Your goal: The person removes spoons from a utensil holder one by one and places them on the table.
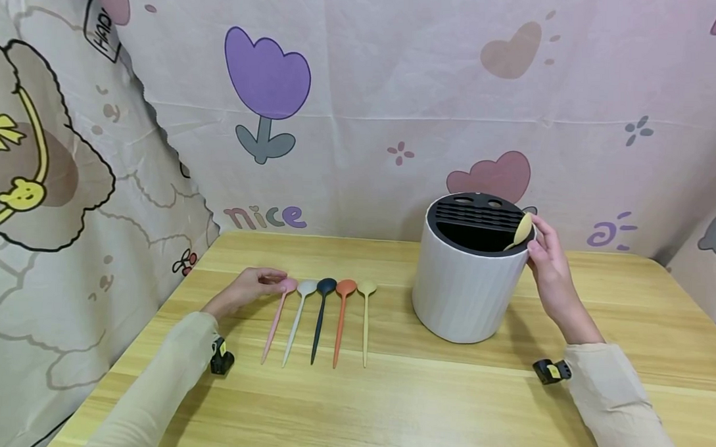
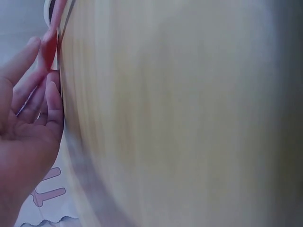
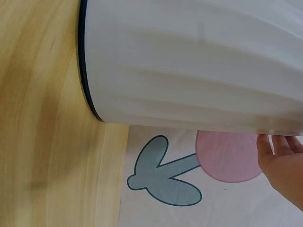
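My left hand (image 1: pixel 252 287) is at the bowl end of a pink spoon (image 1: pixel 276 319), the leftmost of a row on the table; thumb and fingers pinch the bowl's edge. In the left wrist view the reddish bowl (image 2: pixel 48 51) shows between thumb and fingertips. To its right lie a white spoon (image 1: pixel 296 321), a dark blue spoon (image 1: pixel 320 317), an orange spoon (image 1: pixel 341 321) and a pale yellow spoon (image 1: pixel 366 319), bowls away from me. My right hand (image 1: pixel 553 276) rests against the right rim of a white utensil holder (image 1: pixel 465 290). A yellow spoon (image 1: pixel 522 230) leans inside that rim, its handle end hidden.
The holder's black top (image 1: pixel 479 211) has a large opening in front, slots and round holes behind. A wooden table (image 1: pixel 416 410) runs back to a printed cloth (image 1: pixel 375 73). Black wrist cameras (image 1: pixel 221 357) sit on both sleeves.
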The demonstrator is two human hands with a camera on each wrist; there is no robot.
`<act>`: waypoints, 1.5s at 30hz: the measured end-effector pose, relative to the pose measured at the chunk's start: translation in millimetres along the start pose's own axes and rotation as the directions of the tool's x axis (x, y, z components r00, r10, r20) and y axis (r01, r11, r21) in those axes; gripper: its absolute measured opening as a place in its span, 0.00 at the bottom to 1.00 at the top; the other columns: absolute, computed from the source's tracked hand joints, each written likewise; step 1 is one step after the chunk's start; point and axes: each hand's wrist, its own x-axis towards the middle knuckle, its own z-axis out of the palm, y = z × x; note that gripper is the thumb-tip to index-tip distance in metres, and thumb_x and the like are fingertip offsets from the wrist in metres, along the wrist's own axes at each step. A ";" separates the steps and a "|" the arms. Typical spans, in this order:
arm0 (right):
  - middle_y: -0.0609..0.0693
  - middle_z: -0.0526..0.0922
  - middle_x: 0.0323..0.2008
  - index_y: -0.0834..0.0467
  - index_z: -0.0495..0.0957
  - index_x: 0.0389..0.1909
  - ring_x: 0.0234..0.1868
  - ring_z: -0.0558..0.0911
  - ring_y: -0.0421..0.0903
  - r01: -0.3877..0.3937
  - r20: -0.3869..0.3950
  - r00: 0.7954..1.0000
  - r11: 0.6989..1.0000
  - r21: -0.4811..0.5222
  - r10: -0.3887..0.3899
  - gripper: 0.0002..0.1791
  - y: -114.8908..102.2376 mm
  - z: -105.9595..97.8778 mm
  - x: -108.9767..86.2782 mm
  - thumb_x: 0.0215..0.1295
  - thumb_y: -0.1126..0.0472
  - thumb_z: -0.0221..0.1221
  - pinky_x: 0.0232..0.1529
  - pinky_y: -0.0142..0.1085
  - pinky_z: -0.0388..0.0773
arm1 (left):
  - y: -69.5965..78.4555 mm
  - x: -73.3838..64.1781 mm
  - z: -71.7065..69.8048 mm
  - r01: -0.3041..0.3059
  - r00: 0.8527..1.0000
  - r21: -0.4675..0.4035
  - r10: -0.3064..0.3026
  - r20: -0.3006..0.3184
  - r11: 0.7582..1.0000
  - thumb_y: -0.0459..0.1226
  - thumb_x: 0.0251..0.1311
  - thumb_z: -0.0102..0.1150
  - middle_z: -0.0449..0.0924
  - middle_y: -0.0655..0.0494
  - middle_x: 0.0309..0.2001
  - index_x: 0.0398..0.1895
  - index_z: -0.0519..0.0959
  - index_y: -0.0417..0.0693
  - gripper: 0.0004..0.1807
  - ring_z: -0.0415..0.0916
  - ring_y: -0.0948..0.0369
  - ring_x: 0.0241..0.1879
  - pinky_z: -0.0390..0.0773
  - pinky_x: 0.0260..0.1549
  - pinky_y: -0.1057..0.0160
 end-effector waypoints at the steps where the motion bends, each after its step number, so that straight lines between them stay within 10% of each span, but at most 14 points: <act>1: 0.47 0.65 0.64 0.54 0.55 0.71 0.64 0.65 0.40 0.001 0.000 1.000 1.000 0.001 -0.001 0.25 0.1 0.0 0.1 0.75 0.61 0.43 0.59 0.26 0.64 | 0.3 -0.3 0.1 -0.003 1.000 0.007 0.003 0.005 1.000 0.41 0.63 0.63 0.74 0.37 0.57 0.62 0.71 0.33 0.29 0.71 0.45 0.54 0.76 0.50 0.54; 20: 0.45 0.67 0.63 0.53 0.55 0.71 0.62 0.66 0.39 -0.001 -0.001 1.000 1.000 0.004 0.001 0.25 0.1 -0.2 -0.8 0.75 0.60 0.43 0.57 0.26 0.64 | 14.1 -12.2 -7.0 0.046 0.999 -0.041 -0.046 -0.004 0.998 0.44 0.73 0.47 0.69 0.35 0.61 0.66 0.66 0.33 0.27 0.71 0.45 0.55 0.70 0.56 0.48; 26: 0.44 0.69 0.60 0.53 0.56 0.70 0.60 0.68 0.39 0.000 -0.008 1.000 1.000 0.010 0.001 0.25 -1.1 0.4 -0.8 0.75 0.61 0.43 0.55 0.26 0.65 | 51.7 -22.3 -16.5 0.023 0.996 -0.106 -0.032 -0.087 0.994 0.47 0.73 0.46 0.64 0.35 0.66 0.68 0.64 0.35 0.29 0.63 0.39 0.61 0.59 0.62 0.41; 35: 0.46 0.71 0.59 0.54 0.57 0.69 0.57 0.70 0.39 0.023 -0.012 1.000 1.000 0.012 -0.022 0.24 -2.1 0.5 1.5 0.74 0.62 0.43 0.54 0.26 0.65 | 141.2 -43.4 5.5 -0.209 0.967 -0.107 0.190 -0.167 0.972 0.43 0.71 0.52 0.72 0.44 0.60 0.63 0.72 0.42 0.22 0.69 0.48 0.58 0.67 0.58 0.48; 39: 0.45 0.70 0.60 0.55 0.55 0.71 0.58 0.69 0.39 0.019 0.000 1.000 1.000 -0.009 -0.019 0.25 -2.9 0.9 2.3 0.74 0.62 0.42 0.55 0.26 0.65 | 188.3 -49.2 32.9 -0.353 0.927 -0.116 0.331 -0.176 0.928 0.41 0.68 0.56 0.76 0.50 0.53 0.60 0.75 0.44 0.20 0.75 0.53 0.48 0.74 0.50 0.50; 45: 0.44 0.70 0.59 0.53 0.57 0.69 0.57 0.70 0.38 0.021 -0.016 1.000 1.000 -0.016 -0.021 0.24 -0.5 2.6 -1.6 0.74 0.62 0.42 0.54 0.26 0.65 | 264.4 -41.9 83.3 -0.610 0.783 -0.051 0.592 -0.193 0.791 0.36 0.63 0.63 0.81 0.53 0.50 0.53 0.79 0.40 0.17 0.71 0.59 0.45 0.76 0.44 0.61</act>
